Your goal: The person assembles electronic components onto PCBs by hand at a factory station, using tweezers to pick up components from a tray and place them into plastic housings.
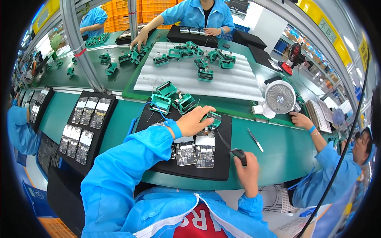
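My left hand (pixel 194 122), with a blue wrist strap, closes its fingers on a small green plastic housing (pixel 214 119) above the black foam pad (pixel 223 158). Lower right, my right hand (pixel 247 171) pinches a small black block (pixel 239 155) past the pad's right edge. A thin dark strip runs between this block and the green housing; I cannot make out its exact kind. Under and below my left hand lie several circuit boards (pixel 205 152) with white labels, some partly covered. More green housings (pixel 160 103) sit together at the pad's far edge.
Metal tweezers (pixel 255 139) rest right of the pad. A white fan (pixel 279 97) stands at the far right. Another foam pad (pixel 100 137) with circuit boards lies left. Beyond, white foam sheeting (pixel 174 77) carries more green housings; a co-worker's hand (pixel 139 41) reaches into a pile.
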The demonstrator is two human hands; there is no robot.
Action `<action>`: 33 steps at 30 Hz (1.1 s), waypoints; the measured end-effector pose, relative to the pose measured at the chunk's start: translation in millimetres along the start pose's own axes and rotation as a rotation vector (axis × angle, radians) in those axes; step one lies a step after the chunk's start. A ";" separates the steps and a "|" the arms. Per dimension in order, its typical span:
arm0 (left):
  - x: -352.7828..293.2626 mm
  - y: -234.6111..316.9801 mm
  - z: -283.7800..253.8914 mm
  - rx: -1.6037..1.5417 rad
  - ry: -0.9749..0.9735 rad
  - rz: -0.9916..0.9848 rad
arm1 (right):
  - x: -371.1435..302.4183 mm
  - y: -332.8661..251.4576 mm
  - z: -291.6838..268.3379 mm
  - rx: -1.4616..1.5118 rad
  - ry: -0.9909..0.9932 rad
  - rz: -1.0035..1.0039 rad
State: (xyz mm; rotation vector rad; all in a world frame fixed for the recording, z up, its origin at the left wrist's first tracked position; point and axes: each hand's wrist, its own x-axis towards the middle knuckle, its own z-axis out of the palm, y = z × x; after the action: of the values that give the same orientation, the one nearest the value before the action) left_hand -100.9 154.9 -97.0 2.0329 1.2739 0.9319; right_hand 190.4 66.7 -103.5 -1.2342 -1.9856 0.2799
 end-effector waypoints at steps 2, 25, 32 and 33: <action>-3.5 -1.7 5.6 -0.001 0.043 -0.010 | 4.8 -15.1 9.5 0.117 -0.053 -0.062; -18.0 9.2 12.9 -0.467 0.166 -0.185 | 43.9 -34.2 49.1 0.320 -0.367 -0.213; -16.7 -3.5 23.3 -0.257 0.242 -0.032 | 13.3 -46.1 56.1 0.514 -0.379 -0.149; -15.8 -2.1 24.8 -0.259 0.240 -0.033 | 12.1 -45.6 57.2 0.502 -0.366 -0.162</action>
State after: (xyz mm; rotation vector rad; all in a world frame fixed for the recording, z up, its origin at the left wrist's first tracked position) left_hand -87.3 138.9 -117.6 1.7352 1.2308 1.2842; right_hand 116.7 65.1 -111.8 -0.7323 -2.1203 0.9132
